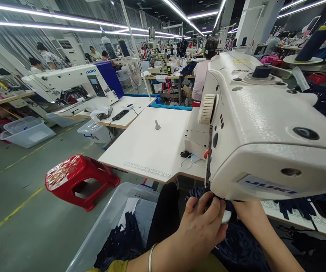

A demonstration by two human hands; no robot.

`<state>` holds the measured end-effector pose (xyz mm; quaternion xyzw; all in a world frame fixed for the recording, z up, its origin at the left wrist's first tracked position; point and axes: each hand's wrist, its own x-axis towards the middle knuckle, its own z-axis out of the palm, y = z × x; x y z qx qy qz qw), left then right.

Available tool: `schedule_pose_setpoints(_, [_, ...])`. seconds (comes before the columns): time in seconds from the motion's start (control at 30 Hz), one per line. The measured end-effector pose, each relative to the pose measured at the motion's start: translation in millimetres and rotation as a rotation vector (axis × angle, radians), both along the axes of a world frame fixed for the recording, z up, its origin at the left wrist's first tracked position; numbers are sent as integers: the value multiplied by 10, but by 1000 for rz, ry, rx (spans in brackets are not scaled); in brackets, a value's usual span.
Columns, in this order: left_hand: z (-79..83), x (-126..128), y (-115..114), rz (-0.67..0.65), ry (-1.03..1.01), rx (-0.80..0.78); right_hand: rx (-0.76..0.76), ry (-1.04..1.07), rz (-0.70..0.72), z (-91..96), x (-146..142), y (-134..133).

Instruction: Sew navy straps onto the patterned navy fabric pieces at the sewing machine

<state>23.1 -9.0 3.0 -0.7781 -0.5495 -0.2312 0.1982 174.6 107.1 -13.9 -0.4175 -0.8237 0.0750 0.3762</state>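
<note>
A white sewing machine (pixel 265 124) fills the right side, its head above my hands. My left hand (pixel 201 221) is closed, with thumb and fingers bent together at the lower edge of the head, on navy patterned fabric (pixel 238 245). That fabric hangs down below my hands over my lap. A rounded white part (pixel 226 217) shows just beside the left fingers. Under the machine head reaches my right hand (pixel 246 211). Only its wrist and back show, and its fingers are hidden.
Left of the machine spreads a white worktable (pixel 148 139) with a small grey tool (pixel 157 125). A clear plastic bin (pixel 95 234) with navy pieces (pixel 123 241) stands below, near a red stool (pixel 80 179). Another sewing machine (pixel 75 83) is beyond; people sit farther back.
</note>
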Motion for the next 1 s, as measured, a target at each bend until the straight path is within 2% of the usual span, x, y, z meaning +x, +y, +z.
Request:
schedule_pose_setpoints(0.33, [-107, 45, 17, 36, 31, 53, 158, -174, -41, -60, -35, -56])
schedule_pose_setpoints(0.8, [-79, 66, 19, 33, -14, 60, -55, -80, -57, -82, -41, -2])
schedule_pose_setpoints(1.0, [-39, 51, -6, 55, -3, 86, -135, -21, -23, -67, -44, 11])
